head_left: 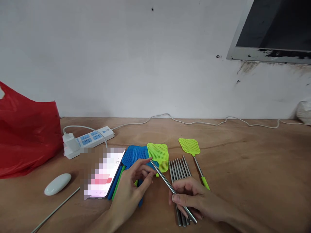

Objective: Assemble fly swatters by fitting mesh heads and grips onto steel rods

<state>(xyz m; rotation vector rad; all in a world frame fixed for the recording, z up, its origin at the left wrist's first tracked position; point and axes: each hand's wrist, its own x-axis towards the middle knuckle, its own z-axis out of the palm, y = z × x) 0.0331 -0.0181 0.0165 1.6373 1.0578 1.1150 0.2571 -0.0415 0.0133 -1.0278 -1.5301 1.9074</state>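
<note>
My right hand (191,197) grips a slim silver telescopic metal rod (167,183), held slanted with its thin end up toward the left. At that thin end is the index fingertip of my left hand (132,184), close to or touching it; the thumb stays apart from the fingers. Beneath and behind my right hand, several similar metal rods (178,170) lie side by side. Yellow-green fly swatter heads (157,151) overlap blue swatter heads (136,154) beyond my left hand. An assembled yellow-green fly swatter (189,146) with a metal shaft lies to the right.
Left of my hands lie a lit phone (107,176), blue and green handles (118,183) and a white mouse-shaped object (57,184). A white power strip (94,137) with a cable and a red plastic bag (26,132) are farther back. The wall bounds the wooden table (255,168).
</note>
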